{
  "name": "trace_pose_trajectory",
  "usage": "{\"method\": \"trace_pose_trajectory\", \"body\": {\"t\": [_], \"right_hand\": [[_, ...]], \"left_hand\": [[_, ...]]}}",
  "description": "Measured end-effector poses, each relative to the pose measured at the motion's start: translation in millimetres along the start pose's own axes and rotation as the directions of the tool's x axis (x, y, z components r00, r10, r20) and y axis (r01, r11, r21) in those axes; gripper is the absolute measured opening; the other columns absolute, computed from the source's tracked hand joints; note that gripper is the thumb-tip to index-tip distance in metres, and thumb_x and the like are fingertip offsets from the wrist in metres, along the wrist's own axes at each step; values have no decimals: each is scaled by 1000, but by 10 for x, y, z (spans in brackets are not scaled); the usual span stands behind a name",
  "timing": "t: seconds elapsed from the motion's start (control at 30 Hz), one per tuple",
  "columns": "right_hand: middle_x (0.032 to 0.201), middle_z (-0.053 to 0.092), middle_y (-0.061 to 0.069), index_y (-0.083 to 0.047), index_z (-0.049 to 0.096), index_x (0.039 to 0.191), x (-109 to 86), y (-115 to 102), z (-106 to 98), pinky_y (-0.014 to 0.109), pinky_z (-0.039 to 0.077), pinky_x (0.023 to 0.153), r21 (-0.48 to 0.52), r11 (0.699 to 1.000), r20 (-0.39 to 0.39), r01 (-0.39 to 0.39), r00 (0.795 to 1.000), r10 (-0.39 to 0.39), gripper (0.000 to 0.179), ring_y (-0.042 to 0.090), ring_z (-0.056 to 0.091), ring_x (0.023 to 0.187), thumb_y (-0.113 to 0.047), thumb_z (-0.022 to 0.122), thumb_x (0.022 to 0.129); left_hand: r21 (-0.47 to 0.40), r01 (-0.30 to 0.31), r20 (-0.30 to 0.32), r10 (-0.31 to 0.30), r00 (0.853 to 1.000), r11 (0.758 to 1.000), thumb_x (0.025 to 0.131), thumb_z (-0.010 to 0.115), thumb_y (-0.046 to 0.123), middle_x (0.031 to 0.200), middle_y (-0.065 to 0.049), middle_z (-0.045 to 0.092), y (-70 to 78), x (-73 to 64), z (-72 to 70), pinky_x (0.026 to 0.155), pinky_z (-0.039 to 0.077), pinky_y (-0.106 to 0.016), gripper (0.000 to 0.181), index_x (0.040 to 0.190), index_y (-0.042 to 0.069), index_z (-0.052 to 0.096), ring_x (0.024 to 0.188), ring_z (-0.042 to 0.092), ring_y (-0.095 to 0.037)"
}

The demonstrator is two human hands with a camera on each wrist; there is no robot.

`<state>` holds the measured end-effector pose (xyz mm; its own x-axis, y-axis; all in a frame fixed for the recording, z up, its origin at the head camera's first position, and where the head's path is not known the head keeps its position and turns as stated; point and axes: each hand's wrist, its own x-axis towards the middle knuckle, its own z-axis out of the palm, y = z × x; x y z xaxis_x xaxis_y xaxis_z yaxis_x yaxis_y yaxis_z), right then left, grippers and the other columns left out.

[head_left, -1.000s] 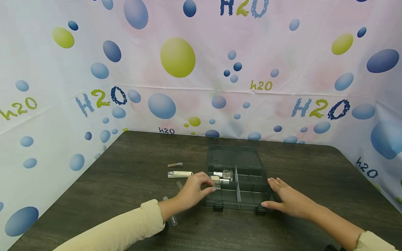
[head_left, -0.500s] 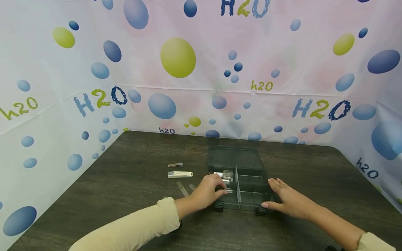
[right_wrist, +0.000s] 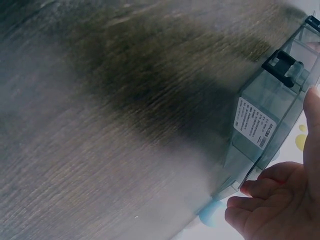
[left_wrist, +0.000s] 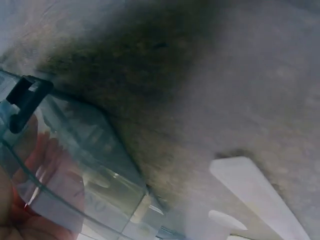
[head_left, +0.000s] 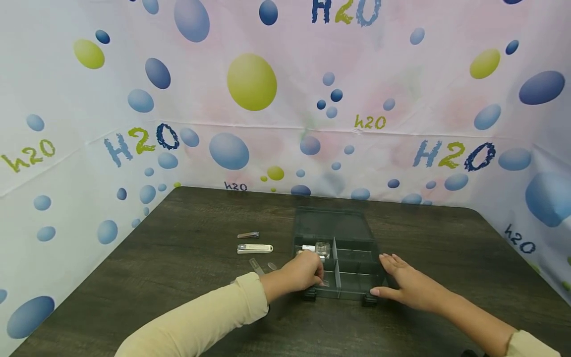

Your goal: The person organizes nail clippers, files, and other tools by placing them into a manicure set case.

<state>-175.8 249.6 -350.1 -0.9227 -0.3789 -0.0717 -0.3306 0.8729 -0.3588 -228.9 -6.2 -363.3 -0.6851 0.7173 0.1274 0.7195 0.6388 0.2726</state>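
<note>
In the head view, left hand (head_left: pixel 301 272) dipped into the near-left compartment of a dark see-through box (head_left: pixel 341 293), wrist bent downward, forearm slanting in from the near left, fingers curled and apparently pinching a clear piece (head_left: pixel 326 283), mostly hidden behind the knuckles. Lies inside the compartment, right at those fingertips. Probably featherlight, stiff, thin and rather slippery: best taken by the edges, lightly, without bending. Just beyond the same hand, in the far-left compartment, a clear jar (head_left: pixel 322 249) beside a white item (head_left: pixel 308 247); to the hand's left, on the surface (head_left: pixel 200 267), a clear strip (head_left: pixel 256 267) and a clear oval (head_left: pixel 272 266); farther out and left, a cream nail clipper (head_left: pixel 255 249) and a small metal clipper (head_left: pixel 248 235), likely heavier and firm enough to grip mid-body. Right hand (head_left: pixel 403 285) spread against the box's near-right corner, thumb at the front, fingers along the side, apparently bracing rather than clasping. In the left wrist view, fingertips blurred through the box wall, low inside, a latch (left_wrist: pixel 30 102) close by; cannot tell the exact pinch from there. In the right wrist view, thumb against the rim, other fingers loosely extended beside the side wall, a printed label (right_wrist: pixel 255 122) near them. As for the box, should feel hard, light and prone to slide; press at the corner, clear of the latch.
</note>
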Motion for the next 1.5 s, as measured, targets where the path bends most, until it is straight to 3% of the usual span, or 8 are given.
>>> {"method": "trace_pose_trajectory", "body": {"t": [0.17,0.33,0.6,0.7,0.93,1.23,1.37,1.5], "right_hand": [[143,28,35,13,31,138,3,-3,1,67,27,99,-1,1000,2,0,1000,0,97,54,21,132,-59,59,80],[143,27,36,13,30,138,2,4,14,67,27,98,-1,1000,9,2,1000,-2,96,55,21,131,-58,59,81],[143,27,35,13,30,139,-3,-6,6,67,27,100,9,1000,11,-13,1000,13,98,54,20,132,-60,58,80],[143,27,35,13,30,139,-4,0,5,67,26,100,11,1000,8,-10,1000,10,98,54,20,132,-60,58,80],[144,25,35,12,28,140,3,4,9,67,26,100,42,999,13,-13,1000,12,99,54,19,133,-60,58,80],[144,25,35,12,28,140,2,11,8,67,26,100,41,999,9,-9,1000,9,99,54,19,132,-61,57,80],[144,25,35,12,28,140,3,11,8,67,26,100,42,999,7,-10,1000,10,99,54,19,132,-61,58,79],[144,25,35,12,28,140,2,7,9,67,26,100,45,999,6,-14,1000,13,99,54,19,132,-61,58,79]], "left_hand": [[29,12,33,-13,999,1000,75,76,13,60,3,66,17,13,-8,52,37,-9,15,61,10,70,53,45,1],[0,12,43,-12,999,1000,77,75,13,60,1,66,9,1,-8,51,38,-10,15,63,8,71,53,46,0],[-73,-65,-1,65,998,995,80,72,13,71,-4,71,-15,-3,-73,57,46,-11,12,71,5,74,62,61,-8],[-117,-102,-53,97,994,988,81,70,10,76,-6,70,-25,-14,-138,59,46,-11,10,76,3,74,69,63,-12],[-186,-142,-206,102,973,972,84,67,11,91,-8,67,-82,-159,-280,74,52,-19,12,89,2,72,87,64,-19],[-165,-154,-404,75,912,974,82,69,10,91,-6,66,-207,-337,-352,78,53,-26,10,89,3,71,87,63,-18],[-166,-115,-439,31,898,979,81,70,9,91,-6,66,-315,-415,-343,76,53,-29,10,89,3,71,85,63,-19],[-187,-52,-426,-33,904,981,80,70,9,91,-7,66,-449,-521,-319,75,54,-34,12,90,2,70,85,63,-22]]}}
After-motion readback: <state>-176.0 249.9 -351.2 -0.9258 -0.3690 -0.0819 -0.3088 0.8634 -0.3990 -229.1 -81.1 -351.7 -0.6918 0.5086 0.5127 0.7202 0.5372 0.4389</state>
